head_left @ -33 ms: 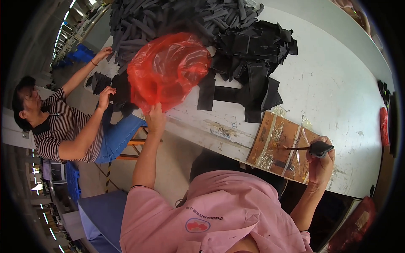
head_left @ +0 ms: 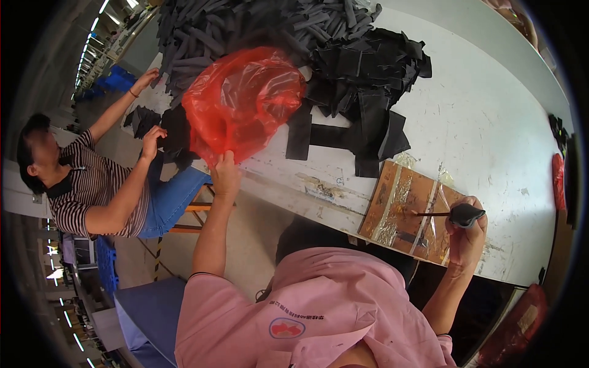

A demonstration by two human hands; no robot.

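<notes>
Two hands are ours, and both are busy. Our left hand (head_left: pixel 226 175) is stretched forward to the near edge of the white table (head_left: pixel 491 129), fingers closed on the lower rim of a red plastic bag (head_left: pixel 242 101); the bag billows up and away from the grip, puffed and translucent, lying over the table's edge and against the dark material behind it. Our right hand (head_left: pixel 466 236) is off to the right, closed around a small black tool (head_left: pixel 461 214) whose thin dark tip points left and rests on a brown board (head_left: pixel 408 208). That board is patched with strips of clear shiny tape and lies flat near the table's front edge, just in front of our pink shirt (head_left: pixel 307 306).

Beyond the board, black cut fabric pieces (head_left: pixel 362 80) sit in a loose heap mid-table, a few flat strips lying at its near side. Farther back, a larger pile of dark grey strips (head_left: pixel 245 27) spreads across the far end, touching the red bag.

At our left, a second person in a striped shirt (head_left: pixel 92 184) sits by the table, both of that person's hands reaching onto black pieces at its corner. A blue seat (head_left: pixel 147 313) stands below our left arm.
</notes>
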